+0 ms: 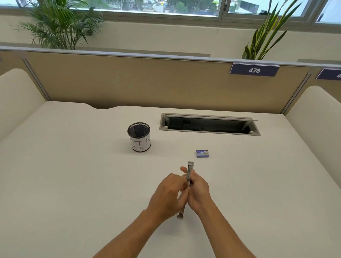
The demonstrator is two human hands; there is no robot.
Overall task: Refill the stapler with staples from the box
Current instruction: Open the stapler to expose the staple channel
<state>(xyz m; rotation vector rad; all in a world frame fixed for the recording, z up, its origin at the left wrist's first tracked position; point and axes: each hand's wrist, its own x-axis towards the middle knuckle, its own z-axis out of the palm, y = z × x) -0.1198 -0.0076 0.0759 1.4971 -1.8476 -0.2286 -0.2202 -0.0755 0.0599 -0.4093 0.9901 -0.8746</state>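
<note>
A slim metal stapler (pixel 189 171) is held above the white desk, lengthwise away from me, with its far end sticking out past my fingers and its near end (pixel 180 214) showing below my hands. My left hand (pixel 166 194) grips it from the left and my right hand (pixel 198 190) from the right, so the middle of the stapler is hidden. A small blue and white staple box (pixel 202 153) lies shut on the desk just beyond my hands, a little to the right, untouched.
A black mesh cup (pixel 139 137) with a white paper label stands at the centre left of the desk (pixel 63 172). An open cable tray (pixel 209 124) is sunk into the desk at the back right. Beige partitions enclose the desk.
</note>
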